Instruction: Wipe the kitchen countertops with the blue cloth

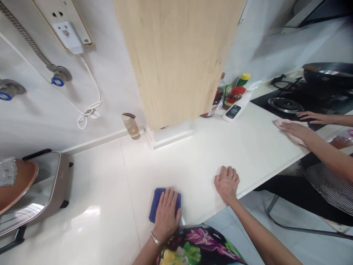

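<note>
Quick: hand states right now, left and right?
Left hand: open, flat on the blue cloth.
Right hand: fingers curled, resting on the white countertop, nothing visible in it.

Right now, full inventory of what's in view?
counter: 1, white, centre
blue cloth: 1, blue, near counter edge
cabinet: 1, light wood, above counter
bottles and jars: about 4, mixed, right of cabinet
white device: 1, dark screen, beside jars
gas hob: 1, black, far right
pan: 1, dark, on hob
pink cloth: 1, pink, by hob
other person's hands: 2, one on pink cloth
plug: 1, white, wall socket left
metal appliance: 1, silver, far left
left hand: 1, flat on blue cloth
right hand: 1, fingers curled, on counter
</note>
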The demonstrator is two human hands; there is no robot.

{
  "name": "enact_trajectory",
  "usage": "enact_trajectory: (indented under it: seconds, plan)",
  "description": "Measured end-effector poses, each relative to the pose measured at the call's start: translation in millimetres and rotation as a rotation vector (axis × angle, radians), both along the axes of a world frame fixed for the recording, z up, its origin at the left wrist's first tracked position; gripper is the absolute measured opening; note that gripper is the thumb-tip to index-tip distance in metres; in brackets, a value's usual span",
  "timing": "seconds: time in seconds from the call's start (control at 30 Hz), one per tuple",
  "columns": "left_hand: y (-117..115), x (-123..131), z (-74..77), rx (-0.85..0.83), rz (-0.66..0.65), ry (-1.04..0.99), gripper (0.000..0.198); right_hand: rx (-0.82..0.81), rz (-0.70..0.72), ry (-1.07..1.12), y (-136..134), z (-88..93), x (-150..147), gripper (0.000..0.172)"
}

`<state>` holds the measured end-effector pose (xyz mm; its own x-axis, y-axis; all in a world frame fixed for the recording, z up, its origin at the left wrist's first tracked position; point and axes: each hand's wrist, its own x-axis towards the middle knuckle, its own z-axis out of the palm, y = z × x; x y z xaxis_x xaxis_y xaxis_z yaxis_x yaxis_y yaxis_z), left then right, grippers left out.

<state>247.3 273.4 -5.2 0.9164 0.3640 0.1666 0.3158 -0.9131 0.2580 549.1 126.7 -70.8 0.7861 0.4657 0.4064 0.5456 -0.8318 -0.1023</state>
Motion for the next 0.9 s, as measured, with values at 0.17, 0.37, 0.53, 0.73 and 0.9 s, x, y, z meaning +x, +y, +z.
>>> enact_trajectory:
  seconds: [0.17,0.37,0.53,0.73,0.9]
  plan:
    - [20,3,0.1,-0.027,0.022,0.004,0.065,0.02,0.002,0.013,-2,0.4,0,0.058]
    - [81,29,-5.0,0.008,0.235,0.002,0.062,0.032,0.016,0.041,-4,-1.0,-1,0.062]
    - [142,57,-3.7,0.034,0.352,0.015,0.058,0.017,0.013,0.039,-3,1.3,-2,0.06]
    - [204,85,-3.0,0.037,0.474,-0.048,0.061,0.003,0.014,0.048,-4,4.6,-4,0.058]
    - [240,93,-3.4,0.049,0.469,-0.05,0.059,0.029,0.01,0.066,-5,3.1,-3,0.061]
